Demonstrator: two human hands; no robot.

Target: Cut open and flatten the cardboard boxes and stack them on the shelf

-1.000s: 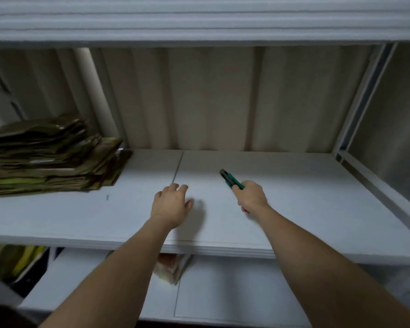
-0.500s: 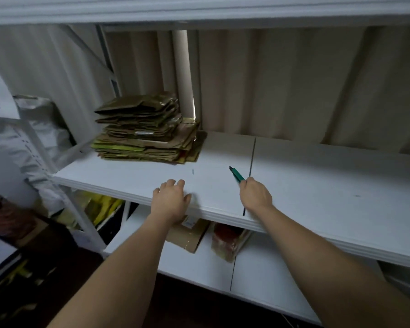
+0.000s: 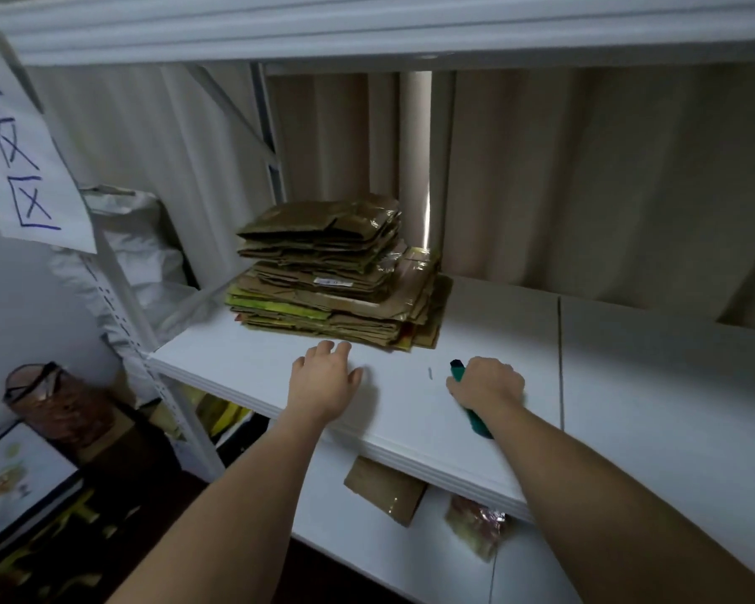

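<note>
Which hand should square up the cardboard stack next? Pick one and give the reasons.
Left. The left hand is empty, fingers straight, just short of the stack on the shelf. The right hand grips the green cutter and sits farther away.

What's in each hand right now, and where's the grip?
The right hand grips a green utility knife around the middle of its handle; both ends stick out. The left hand holds nothing, lying open on the shelf.
</note>
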